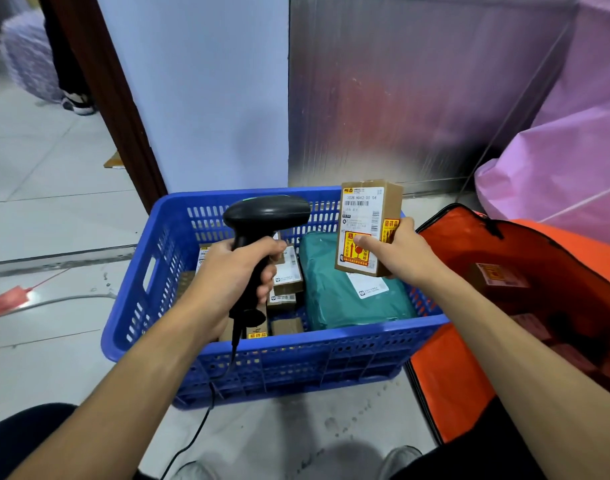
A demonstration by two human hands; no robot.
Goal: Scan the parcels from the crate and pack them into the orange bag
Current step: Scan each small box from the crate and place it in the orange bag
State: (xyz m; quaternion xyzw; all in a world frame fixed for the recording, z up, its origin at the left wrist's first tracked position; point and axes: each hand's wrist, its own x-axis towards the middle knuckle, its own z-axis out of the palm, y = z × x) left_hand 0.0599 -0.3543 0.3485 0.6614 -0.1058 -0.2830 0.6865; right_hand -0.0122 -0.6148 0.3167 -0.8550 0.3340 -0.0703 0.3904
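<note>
My left hand [239,271] grips the handle of a black barcode scanner [267,213], whose head points right toward a small brown parcel [364,216]. My right hand [397,252] holds that parcel upright above the blue crate [262,358], label facing me, thumb on its front. Inside the crate lie a green poly-bag parcel [334,299] and several small brown boxes [288,275]. The open orange bag [448,375] stands right of the crate, with a brown parcel [497,275] and others dimly visible inside.
The scanner's cable [206,414] hangs down over the crate's front onto the tiled floor. A metal wall panel [417,98] rises behind the crate, pink sacks [556,168] at right. A red tag [5,301] and a grey cable lie on the floor at left. Another person's shoe [76,103] is far left.
</note>
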